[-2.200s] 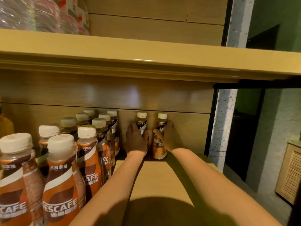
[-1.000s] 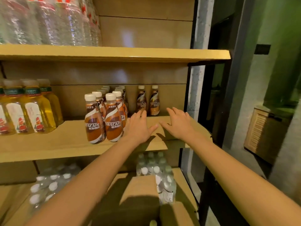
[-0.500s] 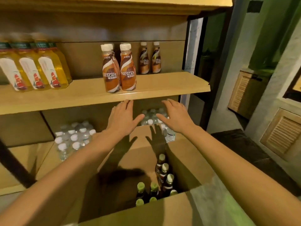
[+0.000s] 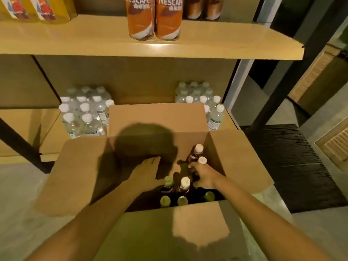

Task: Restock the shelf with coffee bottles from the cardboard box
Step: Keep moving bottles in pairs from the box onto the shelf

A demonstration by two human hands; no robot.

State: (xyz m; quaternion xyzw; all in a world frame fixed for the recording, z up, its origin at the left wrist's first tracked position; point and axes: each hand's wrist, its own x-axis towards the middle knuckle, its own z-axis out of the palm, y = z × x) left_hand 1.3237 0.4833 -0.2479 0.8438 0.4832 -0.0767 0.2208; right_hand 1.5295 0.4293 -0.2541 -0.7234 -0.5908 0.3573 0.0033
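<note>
Fingers [image 4: 191, 164] of right hand [image 4: 204, 176] curled around a white-capped bottle [image 4: 201, 160] in the box [image 4: 188, 223], grasping it below the cap. Left hand [image 4: 146, 172] spread flat and released, low inside the box, holding nothing. Bottles upright, long axis vertical, caps up, gathered in the right part of the box. Box open, flaps out, on grey floor [image 4: 18, 194] before a wooden shelf [image 4: 150, 48]. Two coffee bottles [image 4: 154, 21] upright at the shelf front. Water packs [image 4: 84, 113] on the lower board. Dark mat [image 4: 291, 166] at right.
</note>
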